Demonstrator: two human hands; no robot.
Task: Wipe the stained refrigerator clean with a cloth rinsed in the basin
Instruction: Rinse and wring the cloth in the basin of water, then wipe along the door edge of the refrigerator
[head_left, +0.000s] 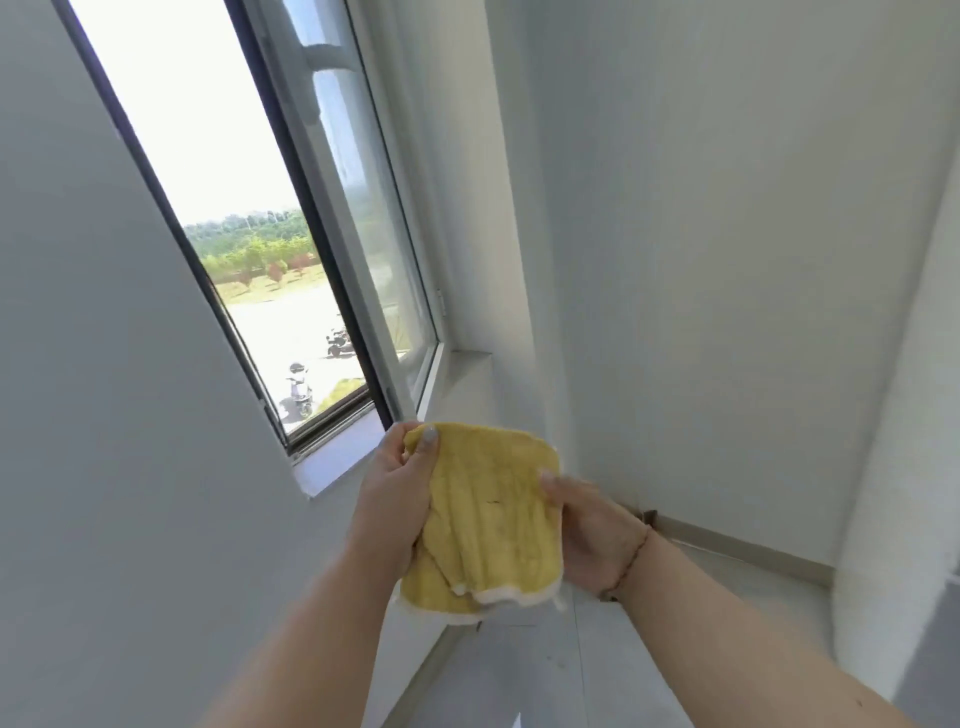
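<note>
- White walls (727, 260) meet at a corner beside a window (234, 234); scooters (298, 397) stand outside.
- Yellow cloth (488, 519), white-edged, is held in mid-air in front of the window sill (337, 457), between both hands.
- Left hand (400, 499): fingers curled round the cloth's left edge, thumb on top.
- Right hand (587, 530): pinches the cloth's right edge; a bracelet (628, 566) circles its wrist.

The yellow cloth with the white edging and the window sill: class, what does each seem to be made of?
Yellow cloth with white edging: soft woven or terry fabric, judging by its crumpled folds and fuzzy border. Pale grey window sill: smooth, hard, matte slab, possibly stone or painted board; the picture leaves that open.
</note>
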